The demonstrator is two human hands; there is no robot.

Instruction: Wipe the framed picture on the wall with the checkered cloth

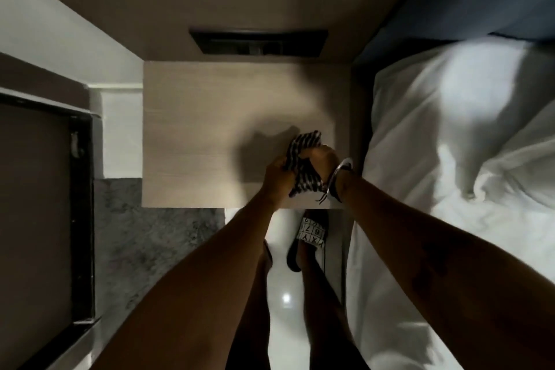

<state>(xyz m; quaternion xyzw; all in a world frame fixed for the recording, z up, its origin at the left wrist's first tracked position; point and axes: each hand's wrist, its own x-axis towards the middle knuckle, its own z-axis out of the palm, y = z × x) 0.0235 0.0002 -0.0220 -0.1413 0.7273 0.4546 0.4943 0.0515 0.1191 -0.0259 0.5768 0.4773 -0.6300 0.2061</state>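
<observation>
A black-and-white checkered cloth (pixel 304 163) is bunched between both my hands, above the right front part of a pale wooden bedside table (pixel 192 135). My left hand (pixel 277 179) grips its left side. My right hand (pixel 322 159), with a metal bangle on the wrist, grips its right side. A black-framed object (pixel 258 41) hangs on the beige wall straight above the table; I see it edge-on from above, so its front is hidden.
A bed with crumpled white sheets (pixel 450 159) lies close on the right. A dark-framed panel (pixel 81 204) stands at the left. My feet in a patterned slipper (pixel 310 233) stand on a glossy white floor in the narrow gap below the table.
</observation>
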